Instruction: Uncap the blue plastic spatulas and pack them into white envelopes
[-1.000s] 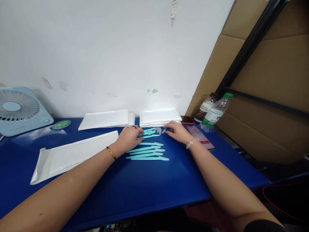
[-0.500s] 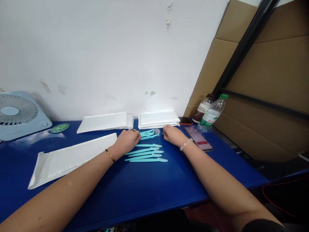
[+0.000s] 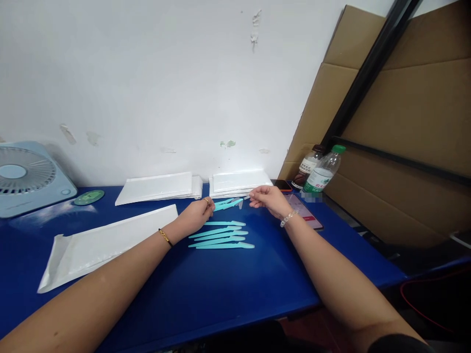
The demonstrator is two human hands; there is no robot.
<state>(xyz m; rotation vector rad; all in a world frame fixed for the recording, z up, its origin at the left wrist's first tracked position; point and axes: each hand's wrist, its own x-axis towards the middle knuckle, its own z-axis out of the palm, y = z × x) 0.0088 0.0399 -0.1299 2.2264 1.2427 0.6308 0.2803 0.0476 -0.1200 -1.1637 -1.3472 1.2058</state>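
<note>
My left hand (image 3: 200,212) is closed around the handle end of a turquoise eyebrow razor (image 3: 233,204), whose blade end points right. Between the fingertips of my right hand (image 3: 268,200) is a small clear plastic cap (image 3: 247,197), close to the razor's tip; I cannot tell if the two touch. Behind the held razor lie more turquoise razors, partly hidden by it and my left hand. In front of both hands, several turquoise eyebrow razors (image 3: 221,239) lie in a loose row, their blade ends to the right.
White padded envelopes (image 3: 158,186) lie in two stacks along the wall, with a single padded envelope (image 3: 106,250) at left. A blue fan (image 3: 33,176) and a green disc (image 3: 89,197) are far left. Phones (image 3: 312,219) and two bottles (image 3: 322,171) stand or lie at right on the blue table (image 3: 235,289).
My right hand has turned, its fingers now less curled, and the clear cap shows more plainly. The razor in my left hand now shows its tip near the cap.
</note>
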